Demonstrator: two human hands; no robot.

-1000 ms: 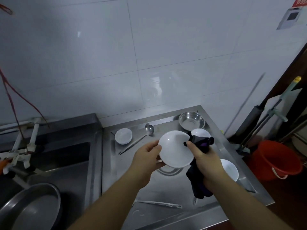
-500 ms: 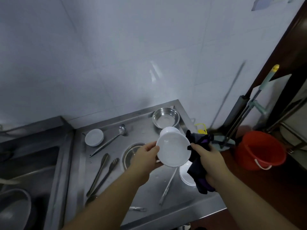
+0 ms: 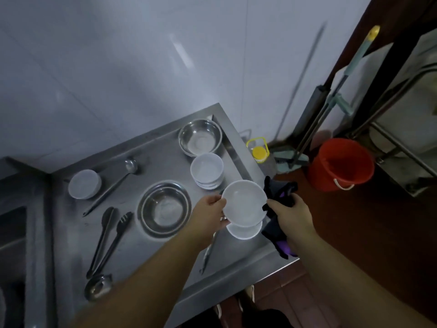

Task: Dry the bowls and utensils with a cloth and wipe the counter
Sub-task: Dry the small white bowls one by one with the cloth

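My left hand point(image 3: 210, 213) holds a white bowl point(image 3: 243, 202) by its left rim, above the steel counter point(image 3: 165, 254). My right hand point(image 3: 287, 215) grips a dark purple cloth point(image 3: 280, 192) pressed against the bowl's right rim. Another white bowl point(image 3: 244, 232) sits on the counter just below the held one. A stack of white bowls point(image 3: 207, 170) stands behind it. Two steel bowls point(image 3: 199, 137) point(image 3: 164, 209), an upturned white bowl point(image 3: 84, 184), a ladle point(image 3: 111, 184), tongs point(image 3: 108, 240) and a spoon point(image 3: 209, 252) lie on the counter.
The counter ends at the right edge, with an orange bucket point(image 3: 340, 162), a mop point(image 3: 331, 102) and a yellow-capped bottle point(image 3: 259, 153) on the floor beyond. A second ladle bowl point(image 3: 98, 286) lies near the front edge. The sink point(image 3: 11, 233) is at far left.
The view has swung right and down, showing more of the counter and floor. Both hands still hold the bowl and cloth together, now lower over the counter's right side.
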